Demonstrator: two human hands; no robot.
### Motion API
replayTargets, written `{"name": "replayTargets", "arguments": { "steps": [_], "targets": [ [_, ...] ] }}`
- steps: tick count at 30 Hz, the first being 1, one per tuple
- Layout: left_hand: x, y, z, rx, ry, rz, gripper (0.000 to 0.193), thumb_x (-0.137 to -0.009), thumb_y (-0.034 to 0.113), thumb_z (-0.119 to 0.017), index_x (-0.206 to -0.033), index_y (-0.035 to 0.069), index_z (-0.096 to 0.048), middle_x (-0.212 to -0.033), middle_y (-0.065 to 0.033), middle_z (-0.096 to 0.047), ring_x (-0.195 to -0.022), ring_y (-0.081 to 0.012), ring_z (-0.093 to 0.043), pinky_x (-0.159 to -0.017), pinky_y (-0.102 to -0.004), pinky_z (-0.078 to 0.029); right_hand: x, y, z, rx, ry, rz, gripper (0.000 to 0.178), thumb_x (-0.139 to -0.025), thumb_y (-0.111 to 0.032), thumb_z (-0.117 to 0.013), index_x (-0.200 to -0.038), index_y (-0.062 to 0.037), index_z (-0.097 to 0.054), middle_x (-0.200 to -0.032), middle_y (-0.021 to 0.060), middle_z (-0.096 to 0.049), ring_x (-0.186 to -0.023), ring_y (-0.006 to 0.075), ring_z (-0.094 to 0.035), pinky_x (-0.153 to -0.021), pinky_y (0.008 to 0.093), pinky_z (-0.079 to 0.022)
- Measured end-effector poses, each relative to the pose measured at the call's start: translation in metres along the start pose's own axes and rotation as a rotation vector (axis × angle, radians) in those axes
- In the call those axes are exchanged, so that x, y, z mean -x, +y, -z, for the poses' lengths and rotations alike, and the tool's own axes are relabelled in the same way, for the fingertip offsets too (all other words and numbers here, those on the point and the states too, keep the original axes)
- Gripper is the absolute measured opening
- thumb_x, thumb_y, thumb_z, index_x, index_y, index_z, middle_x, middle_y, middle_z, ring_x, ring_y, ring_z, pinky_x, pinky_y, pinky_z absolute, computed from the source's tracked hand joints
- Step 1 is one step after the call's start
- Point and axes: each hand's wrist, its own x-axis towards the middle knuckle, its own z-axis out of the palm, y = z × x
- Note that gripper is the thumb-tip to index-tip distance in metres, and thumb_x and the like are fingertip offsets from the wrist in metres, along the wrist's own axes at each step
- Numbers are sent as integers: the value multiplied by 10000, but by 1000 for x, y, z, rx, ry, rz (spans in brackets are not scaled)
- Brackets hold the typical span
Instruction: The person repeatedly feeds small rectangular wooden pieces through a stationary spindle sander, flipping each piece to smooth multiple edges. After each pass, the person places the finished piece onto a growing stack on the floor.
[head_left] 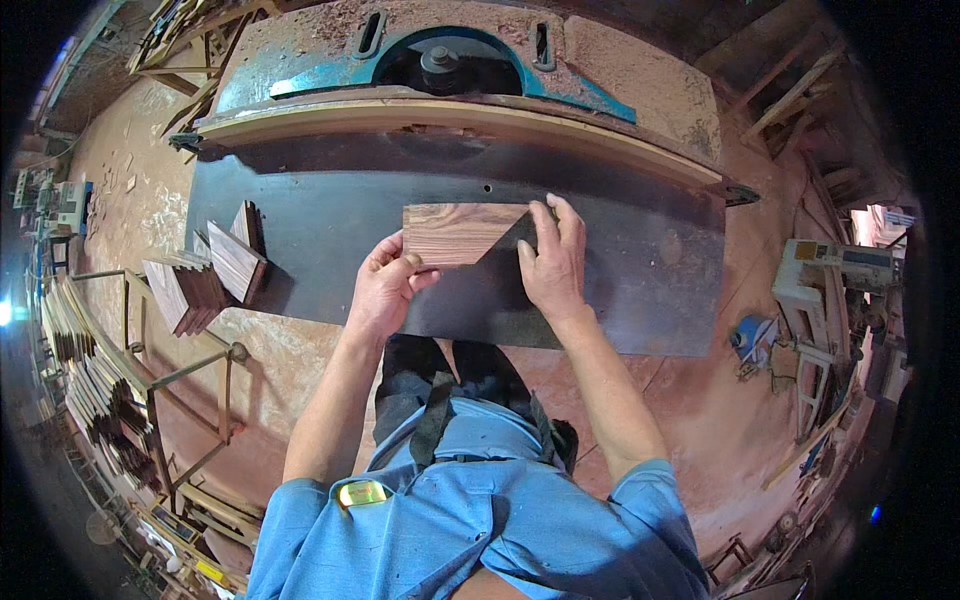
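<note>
A small wooden board (460, 232) with striped brown grain and a slanted right end is held over the dark metal machine table. My left hand (384, 288) grips its left end, thumb on top and fingers at the edge and beneath. At the pointed far-right corner, my right hand (556, 262) has a fingertip touching or very close to the wood. The right thumb stands apart from the other fingers, below the slanted cut. Toward the left edge of the table, a stack of similar cut boards (187, 292) stands beside a few leaning pieces (238, 258).
A long wooden fence (440, 118) crosses the far side of the machine table (620, 290). Behind it sits a teal housing (330, 78) around a dark spindle (440, 62), amid sawdust. A metal rack (150, 385) with stacked boards (105, 410) stands at left.
</note>
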Motion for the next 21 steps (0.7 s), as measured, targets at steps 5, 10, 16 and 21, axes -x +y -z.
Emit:
{"name": "replayTargets", "arguments": {
  "steps": [5, 10, 16, 21],
  "targets": [
    [-16, -13, -2, -114, -61, -72, 446, -964, -59, -518, -1404, 8, -492, -1253, -103, -616, -1103, -186, -633, -938, -337, -567, 12, 10, -4, -990, -472, -1000, 333, -981, -328, -630, -960, 4, -638, -798, 86, -658, -637, 116, -615, -539, 291, -494],
    [-25, -24, -13, -258, -25, -76, 504, -987, 0, -541, -1477, 41, -428, -1260, -93, -586, -1138, -192, -609, -976, -356, -544, 13, 12, -26, -784, -450, -962, 364, -995, -338, -609, -827, -16, -617, -746, 66, -656, -570, 90, -588, -474, 240, -453],
    [-50, -10, -47, -623, 56, 45, 422, -1005, 58, -541, -1424, 33, -506, -1099, -67, -652, -953, -146, -666, -833, -264, -558, -18, 20, -18, -711, -390, -1036, 378, -966, -315, -620, -749, -6, -623, -692, 75, -662, -522, 108, -583, -433, 273, -429],
    [-79, -11, -63, -1003, 193, -54, 331, -986, 200, -606, -1237, -12, -650, -913, -86, -717, -707, -123, -675, -652, -271, -561, -44, 36, -19, -756, -356, -1133, 361, -990, -341, -592, -783, -46, -613, -668, 30, -602, -467, 77, -513, -382, 243, -356]
  ]
}}
